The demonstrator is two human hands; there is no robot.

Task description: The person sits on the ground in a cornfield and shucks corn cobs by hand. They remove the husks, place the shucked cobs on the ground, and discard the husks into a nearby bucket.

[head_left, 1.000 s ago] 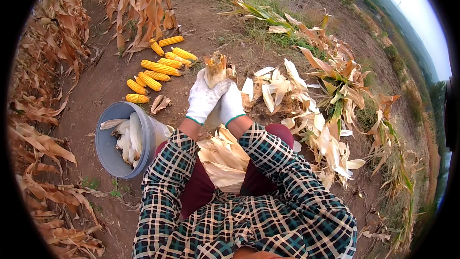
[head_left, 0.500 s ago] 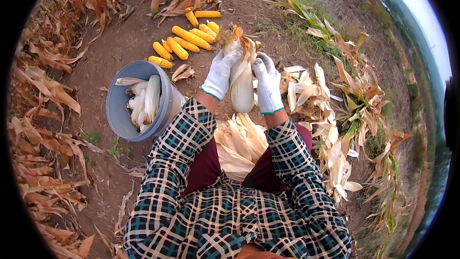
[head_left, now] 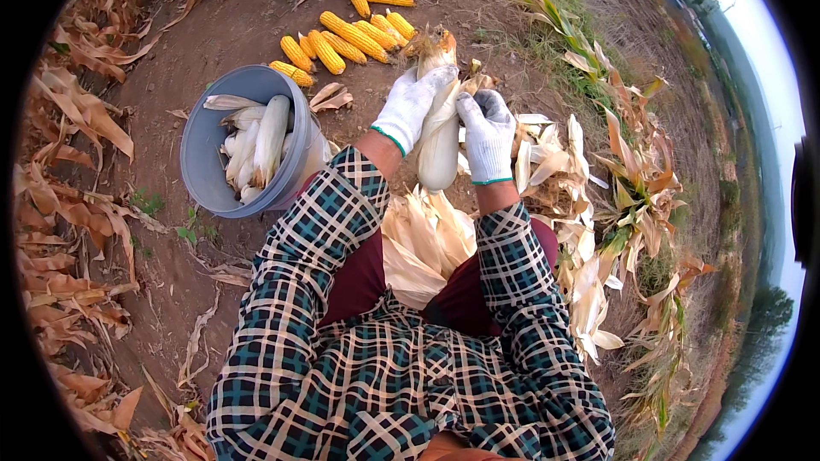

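Note:
An ear of corn, pale in its husk, stands nearly upright in front of me, with dry brown silk at its far end. My left hand, in a white knitted glove with a green cuff edge, is wrapped round its upper left side. On its right, my gloved right hand has its fingers curled on a strip of husk that leans away from the ear. The fingertips' exact hold is partly hidden. No yellow kernels show on this ear.
Several husked yellow corn cobs lie on the soil ahead. A grey bucket at the left holds several pale unhusked ears. Loose husks lie between my knees, with more husks at the right. Dry corn plants line the left.
My right hand has closed in on the husk, and a strip now leans out to the right of the ear. The ear has tilted and risen slightly in the view.

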